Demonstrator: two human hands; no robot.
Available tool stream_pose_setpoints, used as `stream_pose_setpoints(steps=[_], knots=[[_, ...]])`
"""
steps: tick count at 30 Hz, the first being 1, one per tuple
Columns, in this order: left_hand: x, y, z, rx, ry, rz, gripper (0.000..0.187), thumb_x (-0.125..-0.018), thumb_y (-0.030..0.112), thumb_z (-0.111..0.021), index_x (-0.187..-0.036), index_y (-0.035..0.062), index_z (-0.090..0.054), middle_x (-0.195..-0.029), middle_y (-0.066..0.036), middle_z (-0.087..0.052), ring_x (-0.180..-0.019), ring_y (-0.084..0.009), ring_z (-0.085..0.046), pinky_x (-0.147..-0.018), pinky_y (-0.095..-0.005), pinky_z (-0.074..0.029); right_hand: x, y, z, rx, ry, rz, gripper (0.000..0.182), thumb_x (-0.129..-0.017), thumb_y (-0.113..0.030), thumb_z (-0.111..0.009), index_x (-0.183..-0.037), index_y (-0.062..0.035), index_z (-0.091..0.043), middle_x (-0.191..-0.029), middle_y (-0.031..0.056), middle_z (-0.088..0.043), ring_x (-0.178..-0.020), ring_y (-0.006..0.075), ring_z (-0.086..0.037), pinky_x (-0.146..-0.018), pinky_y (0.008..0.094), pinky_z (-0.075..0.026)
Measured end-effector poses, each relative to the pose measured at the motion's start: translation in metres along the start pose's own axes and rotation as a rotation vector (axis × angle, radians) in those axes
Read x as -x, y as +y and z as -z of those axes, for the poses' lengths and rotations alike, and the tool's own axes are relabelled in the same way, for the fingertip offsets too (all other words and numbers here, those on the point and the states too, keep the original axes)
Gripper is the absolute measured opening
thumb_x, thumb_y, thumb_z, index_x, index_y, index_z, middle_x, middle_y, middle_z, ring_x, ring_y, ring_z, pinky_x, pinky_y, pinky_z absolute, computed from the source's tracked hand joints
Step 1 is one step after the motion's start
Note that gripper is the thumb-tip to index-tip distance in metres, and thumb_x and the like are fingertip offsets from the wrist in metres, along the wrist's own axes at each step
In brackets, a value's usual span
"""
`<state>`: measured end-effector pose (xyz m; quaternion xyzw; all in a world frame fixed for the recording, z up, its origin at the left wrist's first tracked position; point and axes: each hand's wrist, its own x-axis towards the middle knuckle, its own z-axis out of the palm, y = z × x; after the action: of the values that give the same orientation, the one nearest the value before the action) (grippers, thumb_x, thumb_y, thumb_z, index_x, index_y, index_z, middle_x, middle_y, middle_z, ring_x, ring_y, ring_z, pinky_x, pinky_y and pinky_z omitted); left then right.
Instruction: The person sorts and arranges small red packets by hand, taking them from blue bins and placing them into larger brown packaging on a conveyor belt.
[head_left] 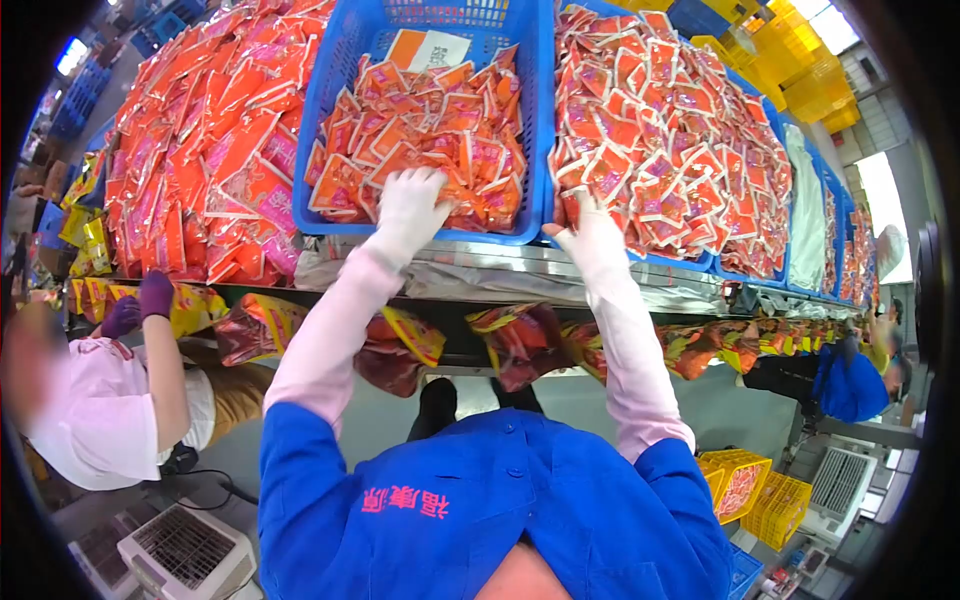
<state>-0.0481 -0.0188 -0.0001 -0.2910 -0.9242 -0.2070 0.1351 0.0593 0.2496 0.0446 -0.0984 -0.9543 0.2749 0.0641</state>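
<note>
My left hand point(408, 212), in a white glove, reaches over the near rim of a blue basket point(541, 120). Its fingers are curled at the small red packets point(395, 135) inside; what they grip, if anything, is hidden. A small red packet shows between the thumb and fingers of my right hand point(594, 236), also gloved in white, at the near left corner of the neighbouring basket, full of more red packets point(650, 130). Below my hands, larger red and yellow bags point(515, 345) stand in a row along the line.
Larger red packets point(215, 140) are heaped at the left. A white and orange card point(428, 50) lies in the basket. A co-worker with purple gloves point(155, 294) stands at the left, another in blue point(850, 383) at the right. Yellow crates point(776, 508) stand lower right.
</note>
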Motion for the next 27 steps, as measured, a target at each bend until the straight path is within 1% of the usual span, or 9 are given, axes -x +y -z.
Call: stream_pose_setpoints(steps=[2,5,8,11,15,17,19,23,27], knots=[[-0.031,-0.013,-0.065,-0.275,-0.166,0.086,0.047,-0.079,0.038,-0.078,-0.118,0.0142,-0.066,-0.114,-0.012,-0.070,-0.109,-0.0292,-0.065,-0.097,-0.0491,-0.044,-0.028,0.062,-0.049,0.305,0.036,0.126,0.072,-0.074,-0.031,-0.087,-0.131,-0.0029,-0.055,-0.100,0.0189,-0.070,-0.106,0.0357,-0.066,-0.094,0.0470,-0.052],[-0.047,-0.027,-0.101,-0.496,-0.269,0.133,0.027,-0.083,0.030,-0.073,-0.107,0.0171,-0.071,-0.102,-0.008,-0.071,-0.103,-0.0267,-0.067,-0.092,-0.0487,-0.047,-0.030,0.074,-0.039,0.144,0.032,0.087,0.046,-0.081,-0.033,-0.079,-0.112,-0.0005,-0.068,-0.108,0.0245,-0.069,-0.105,0.0404,-0.065,-0.092,0.0485,-0.052],[-0.029,-0.026,-0.048,-0.026,-0.048,0.199,0.015,-0.086,0.021,-0.067,-0.096,0.0111,-0.072,-0.093,-0.011,-0.070,-0.092,-0.0317,-0.068,-0.081,-0.0450,-0.053,-0.016,0.056,0.006,0.255,-0.080,-0.093,0.037,-0.087,-0.031,-0.072,-0.114,-0.0047,-0.072,-0.107,0.0229,-0.070,-0.094,0.0402,-0.068,-0.083,0.0472,-0.055],[0.016,-0.003,0.027,0.572,-0.006,0.253,0.022,-0.087,0.003,-0.062,-0.107,0.0008,-0.071,-0.098,-0.014,-0.072,-0.091,-0.0234,-0.069,-0.083,-0.0315,-0.052,-0.002,0.057,0.019,0.370,0.371,0.175,0.031,-0.093,-0.024,-0.066,-0.119,-0.0082,-0.072,-0.099,0.0208,-0.072,-0.089,0.0361,-0.070,-0.080,0.0431,-0.055],[0.109,0.075,0.103,0.857,-0.157,0.080,0.033,-0.068,-0.013,-0.060,-0.094,0.0035,-0.072,-0.101,-0.008,-0.072,-0.096,-0.0224,-0.068,-0.082,-0.0311,-0.054,0.026,0.014,0.058,-0.663,-0.120,-0.237,0.030,-0.102,-0.022,-0.060,-0.127,-0.0081,-0.069,-0.103,0.0068,-0.074,-0.088,0.0051,-0.067,-0.076,0.0254,-0.053],[0.151,0.095,0.082,0.522,-0.216,-0.088,0.028,-0.066,-0.005,-0.068,-0.091,0.0072,-0.069,-0.101,-0.006,-0.072,-0.096,-0.0263,-0.067,-0.091,-0.0423,-0.054,0.057,-0.048,0.062,-0.955,-0.374,-0.151,0.033,-0.100,-0.021,-0.062,-0.128,-0.0020,-0.065,-0.096,0.0093,-0.075,-0.088,0.0098,-0.070,-0.073,0.0265,-0.054],[0.181,0.101,0.055,0.026,-0.422,-0.154,0.025,-0.073,0.017,-0.073,-0.096,0.0093,-0.069,-0.105,-0.005,-0.071,-0.107,-0.0238,-0.064,-0.111,-0.0569,-0.037,0.077,-0.069,0.039,-0.481,-0.589,0.305,0.033,-0.097,-0.017,-0.061,-0.125,-0.0005,-0.065,-0.098,0.0138,-0.075,-0.089,0.0182,-0.073,-0.077,0.0310,-0.056],[0.205,0.086,0.064,-0.069,-0.412,-0.176,0.025,-0.074,0.026,-0.072,-0.092,0.0093,-0.073,-0.095,-0.005,-0.070,-0.108,-0.0246,-0.062,-0.114,-0.0630,-0.030,0.106,-0.103,-0.059,0.421,-1.052,0.439,0.025,-0.091,-0.015,-0.057,-0.109,-0.0082,-0.072,-0.105,0.0144,-0.074,-0.095,0.0352,-0.072,-0.084,0.0440,-0.056],[0.208,0.069,0.065,-0.136,-0.446,-0.343,0.012,-0.074,0.017,-0.063,-0.075,0.0114,-0.073,-0.069,-0.006,-0.064,-0.083,-0.0233,-0.066,-0.114,-0.0572,-0.036,0.118,-0.080,-0.237,0.467,-1.163,0.482,0.018,-0.086,-0.019,-0.064,-0.100,-0.0142,-0.075,-0.088,0.0126,-0.070,-0.082,0.0310,-0.070,-0.071,0.0440,-0.054]])
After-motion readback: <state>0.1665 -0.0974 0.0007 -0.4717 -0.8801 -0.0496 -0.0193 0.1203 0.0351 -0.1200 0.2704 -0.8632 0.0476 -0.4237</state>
